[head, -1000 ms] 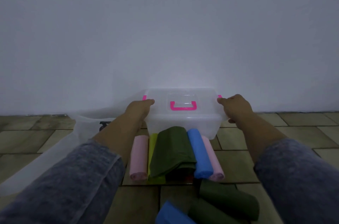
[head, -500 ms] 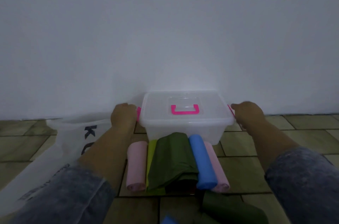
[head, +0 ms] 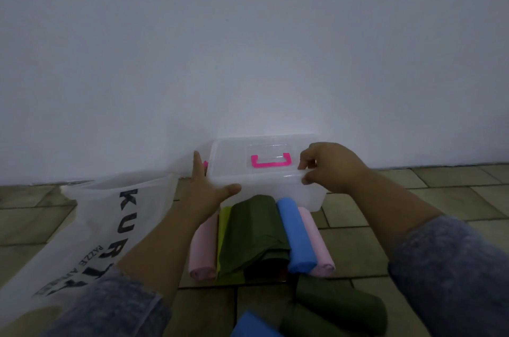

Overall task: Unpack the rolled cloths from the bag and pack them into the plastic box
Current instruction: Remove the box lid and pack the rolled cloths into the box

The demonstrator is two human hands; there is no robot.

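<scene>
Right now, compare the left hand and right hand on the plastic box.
The left hand lies flat, fingers straight, against the plastic box at its left end; the right hand curls, pinching the lid at its front rim. The left hand appears lower, the right hand higher. Both touch it.

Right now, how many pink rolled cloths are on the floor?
2. One pink rolled cloth lies at the left end of the row before the clear plastic box; the other at the right end, beside the blue roll. More may be hidden.
</scene>
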